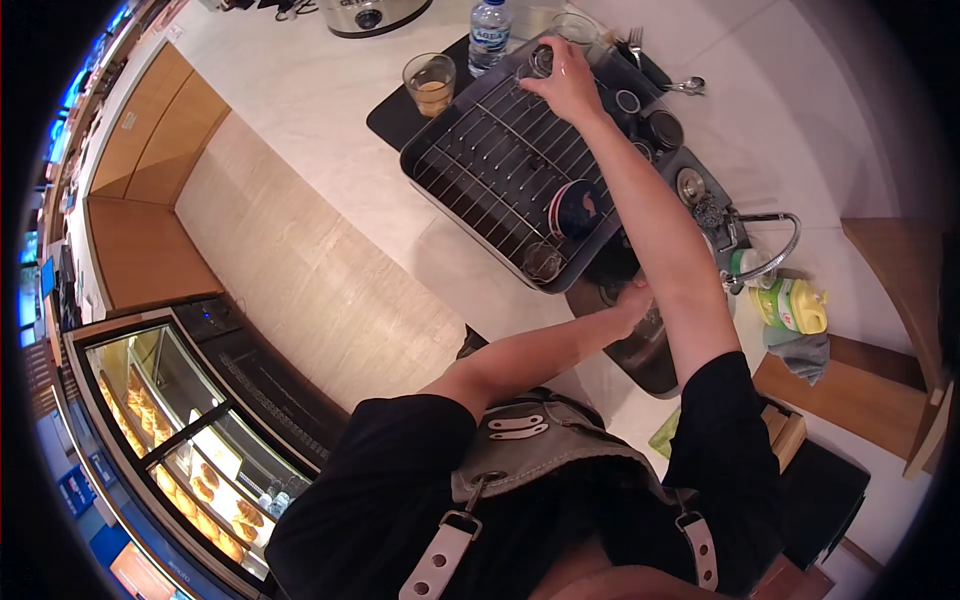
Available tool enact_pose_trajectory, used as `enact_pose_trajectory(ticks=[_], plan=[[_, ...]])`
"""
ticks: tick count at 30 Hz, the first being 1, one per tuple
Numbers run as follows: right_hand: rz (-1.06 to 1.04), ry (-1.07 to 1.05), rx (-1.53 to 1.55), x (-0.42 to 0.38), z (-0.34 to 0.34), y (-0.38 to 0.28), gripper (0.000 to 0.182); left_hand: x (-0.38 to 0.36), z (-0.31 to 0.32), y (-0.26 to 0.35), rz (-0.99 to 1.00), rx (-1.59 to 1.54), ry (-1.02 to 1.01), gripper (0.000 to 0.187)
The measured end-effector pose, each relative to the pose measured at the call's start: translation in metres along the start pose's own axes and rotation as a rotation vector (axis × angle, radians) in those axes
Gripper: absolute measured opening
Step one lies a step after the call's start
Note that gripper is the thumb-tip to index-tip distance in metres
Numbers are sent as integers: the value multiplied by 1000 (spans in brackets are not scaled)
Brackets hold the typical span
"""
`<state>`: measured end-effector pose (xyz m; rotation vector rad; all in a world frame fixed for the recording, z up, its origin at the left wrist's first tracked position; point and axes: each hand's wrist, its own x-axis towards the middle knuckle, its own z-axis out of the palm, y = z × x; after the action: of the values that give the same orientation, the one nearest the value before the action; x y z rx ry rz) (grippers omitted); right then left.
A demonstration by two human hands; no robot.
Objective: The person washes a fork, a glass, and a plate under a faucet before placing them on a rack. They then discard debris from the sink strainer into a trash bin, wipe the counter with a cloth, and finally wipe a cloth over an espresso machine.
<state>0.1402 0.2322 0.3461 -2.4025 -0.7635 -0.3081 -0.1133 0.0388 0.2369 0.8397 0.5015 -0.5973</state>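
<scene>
My right hand (568, 84) reaches over the far end of the dish rack (480, 150). Its fingers are closed around a small clear glass (541, 62) there. My left hand (634, 301) is low over the dark sink (640, 355); my right forearm crosses in front of it and its fingers are mostly hidden. On the near part of the rack a dark blue round cup or bowl (576, 210) lies tilted. A clear glass (543, 262) stands at the rack's near corner. Several dark cups (662, 130) line its right side.
Left of the rack are a glass with a brownish drink (430, 88) and a water bottle (490, 38). A curved faucet (785, 240) and yellow bottle (790, 305) stand right of the sink. A lit pastry case (190, 450) is at lower left.
</scene>
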Motion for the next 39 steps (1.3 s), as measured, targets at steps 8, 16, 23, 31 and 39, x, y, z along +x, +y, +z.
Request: enact_pose_trajectory(ticks=[8,16,23,31,39], plan=[[-97,141,-18,-4,8,3,66,-3,-13,-6,-16,70,109,32],[107,347,509,-194,-134,-3,27,79,-28,-65,-284,-69,254,48],[662,421,528,-447,-188,43,13,163,-83,-95,-218,-328,790,52],[952,290,542,-534,-185,113,23,148,-17,-105,-142,-403,730,43],[1702,475,1379,-487,-125,205,43,61,2,-47,-98,305,291,29]])
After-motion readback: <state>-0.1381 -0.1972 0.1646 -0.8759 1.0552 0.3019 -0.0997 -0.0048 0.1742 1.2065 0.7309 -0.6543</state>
